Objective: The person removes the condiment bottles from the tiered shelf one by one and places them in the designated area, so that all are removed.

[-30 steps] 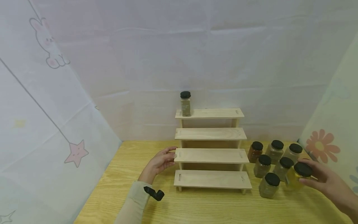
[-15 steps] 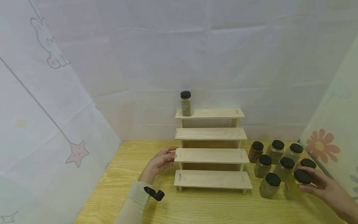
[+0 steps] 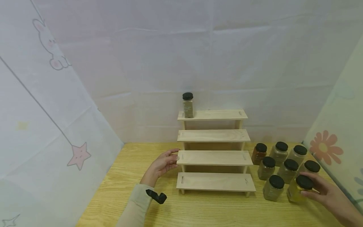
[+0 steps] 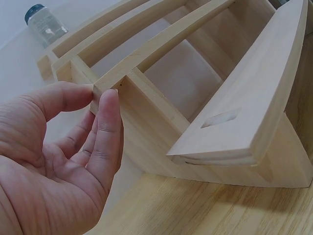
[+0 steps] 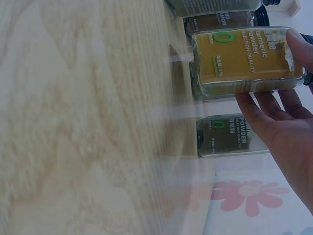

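A four-step wooden shelf rack [image 3: 214, 157] stands mid-table. My left hand [image 3: 163, 164] pinches the left end of its second step from the bottom, as the left wrist view shows with thumb and fingers on the board's corner [image 4: 100, 90]. At the right, my right hand [image 3: 326, 190] grips a black-lidded glass jar of turmeric powder [image 5: 244, 54] near its top. Yellow powder shows through the glass, and the label faces the right wrist camera. In the head view this jar is upright, beside a jar of greenish powder [image 3: 273, 189].
A tall spice jar [image 3: 188, 106] stands at the left of the top step. Behind the turmeric stand several more black-lidded jars, among them a reddish one [image 3: 259, 154] and one at the far right [image 3: 310, 167]. White printed sheets [image 3: 170, 63] enclose the table's back and sides.
My right hand has moved a little left and toward me with the turmeric jar, baring the jar behind it. My left hand keeps its place on the rack.
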Available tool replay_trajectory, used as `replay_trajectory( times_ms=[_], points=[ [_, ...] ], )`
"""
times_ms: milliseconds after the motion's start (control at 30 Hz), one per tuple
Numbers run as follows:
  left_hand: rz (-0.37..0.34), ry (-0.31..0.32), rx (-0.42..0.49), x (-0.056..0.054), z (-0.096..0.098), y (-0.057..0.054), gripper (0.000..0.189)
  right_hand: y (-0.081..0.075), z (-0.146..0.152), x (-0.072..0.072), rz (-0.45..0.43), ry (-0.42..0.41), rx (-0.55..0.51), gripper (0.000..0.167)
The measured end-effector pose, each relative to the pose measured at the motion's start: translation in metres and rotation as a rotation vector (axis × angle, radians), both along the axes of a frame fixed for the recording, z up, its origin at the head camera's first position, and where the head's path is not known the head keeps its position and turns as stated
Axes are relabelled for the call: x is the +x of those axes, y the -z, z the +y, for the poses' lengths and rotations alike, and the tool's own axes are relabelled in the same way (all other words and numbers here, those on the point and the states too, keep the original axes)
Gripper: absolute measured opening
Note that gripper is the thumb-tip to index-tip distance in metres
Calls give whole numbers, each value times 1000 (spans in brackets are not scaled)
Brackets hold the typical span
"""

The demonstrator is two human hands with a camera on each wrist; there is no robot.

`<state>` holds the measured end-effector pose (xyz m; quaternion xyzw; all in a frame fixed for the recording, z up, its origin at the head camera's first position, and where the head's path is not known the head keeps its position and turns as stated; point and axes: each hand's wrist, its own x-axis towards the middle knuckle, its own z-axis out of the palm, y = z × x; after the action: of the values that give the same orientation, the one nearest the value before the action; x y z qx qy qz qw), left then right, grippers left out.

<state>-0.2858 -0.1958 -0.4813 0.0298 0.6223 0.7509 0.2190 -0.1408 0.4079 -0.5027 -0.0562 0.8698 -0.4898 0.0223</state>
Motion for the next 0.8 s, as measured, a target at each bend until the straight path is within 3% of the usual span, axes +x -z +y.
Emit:
replay_trajectory(
  times_ms=[400,800],
  points=[
    [-9,0,15,-1,0,1,66,9,-2,-3,13,-14,-32,61],
    [-7,5,11,-3,-1,3,66,12,-1,-5,-28,-7,-33,64]
  ],
)
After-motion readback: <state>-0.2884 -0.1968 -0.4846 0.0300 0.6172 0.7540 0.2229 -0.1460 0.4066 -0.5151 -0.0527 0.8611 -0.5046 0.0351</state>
